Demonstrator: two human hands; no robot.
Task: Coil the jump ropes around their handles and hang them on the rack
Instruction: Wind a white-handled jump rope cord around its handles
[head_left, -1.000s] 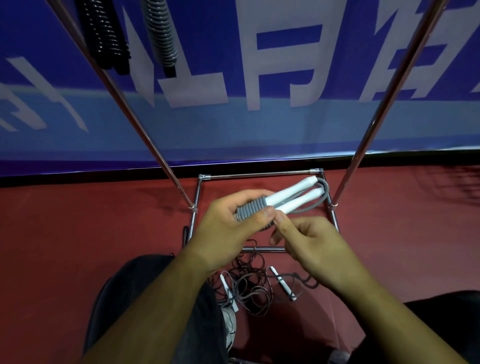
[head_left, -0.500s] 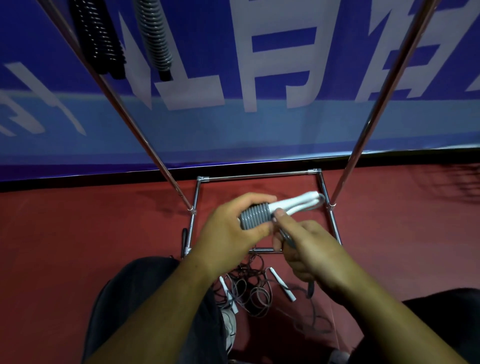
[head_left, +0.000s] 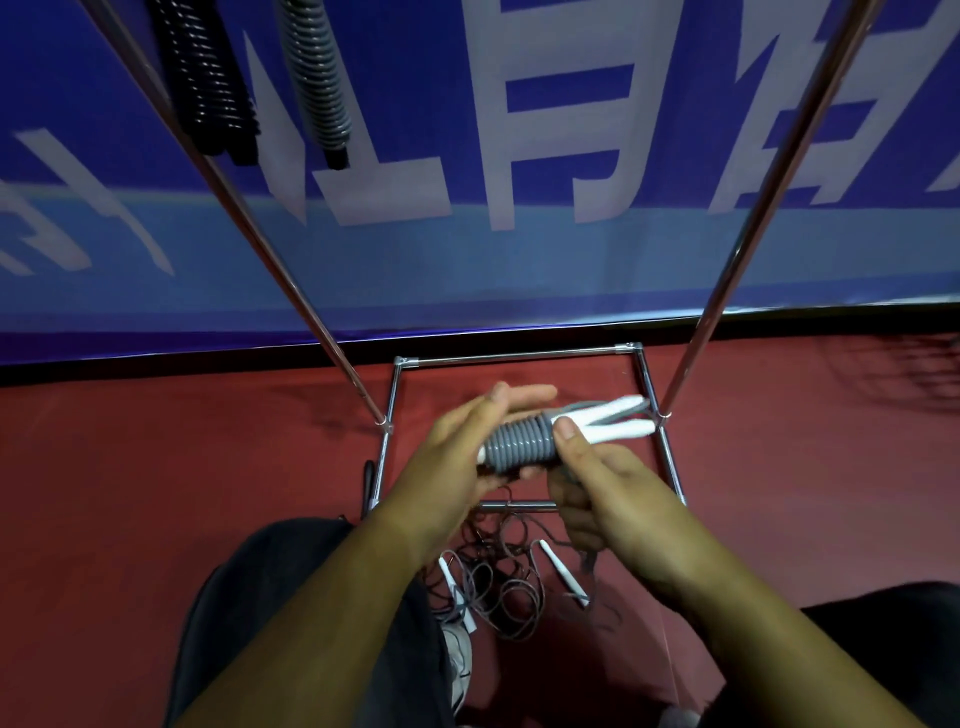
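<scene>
Trainee: Where is the jump rope (head_left: 519, 449) located, and how is it held?

Instructor: It is held in the air above the base frame of the rack (head_left: 514, 356), between the rack's two slanted uprights. The left hand (head_left: 457, 457) is laid flat behind the bundle, fingers straight, the grey turns cradled against the palm; the thumb cannot be made out clearly. The right hand (head_left: 618, 488) is closed: its thumb is pressed on the endmost turn, and the loose tail (head_left: 587, 556) is gripped in the curled fingers below.

Trainee: How is the rope expected to handle?

Instructor: Light weight is judged. The cord appears soft and springy, so the turns are likely to loosen if thumb pressure is released. The two white handles (head_left: 618, 422) look rigid and smooth; the bundle is best taken over the wound section, where the ribbed turns give grip.

Trainee: What else is found at the rack?

Instructor: Two wound coils (head_left: 317, 78) are hung at its top left; a tangle of unwound ropes (head_left: 498, 582) is seen in front of its base.

Trainee: Is any writing legible?

Instructor: None is seen on the rope. Large white characters are printed on the blue banner (head_left: 519, 270) behind the rack, but are cropped and cannot be read.
</scene>
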